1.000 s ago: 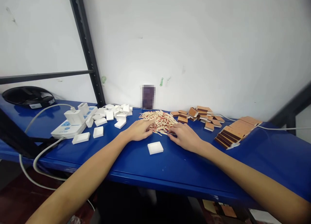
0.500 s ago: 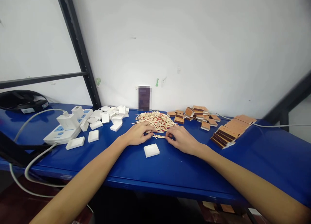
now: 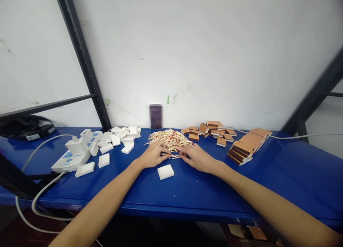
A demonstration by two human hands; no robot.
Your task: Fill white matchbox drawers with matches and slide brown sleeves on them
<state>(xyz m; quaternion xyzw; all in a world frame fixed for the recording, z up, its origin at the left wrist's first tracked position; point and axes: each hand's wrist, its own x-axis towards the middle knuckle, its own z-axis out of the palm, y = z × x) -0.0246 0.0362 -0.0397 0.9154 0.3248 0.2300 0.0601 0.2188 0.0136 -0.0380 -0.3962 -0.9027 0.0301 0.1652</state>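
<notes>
The front edge of the table (image 3: pixel 284 168) runs between you and your left grip (image 3: pixel 155 156) and right grip (image 3: pixel 197 157); blue surface spreads broadly right of the right grip. Fingers curl on both, but I cannot tell whether they pinch the loose matches (image 3: pixel 175 156) between them. The match pile (image 3: pixel 173 139) lies just beyond both grips, a white tray (image 3: pixel 165 172) just nearer you. Leftward, a heap of white trays (image 3: pixel 116 139) and a power strip (image 3: pixel 64 164) crowd the way; rightward, brown boxes (image 3: pixel 248 142); farther off, the wall (image 3: pixel 214 61).

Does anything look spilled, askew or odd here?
Yes: the dark rectangle at the wall, behind the match heap, is coarsely pixelated, unlike everything around it, so I cannot tell what it is. The heap itself looks gathered, not spilled.
</notes>
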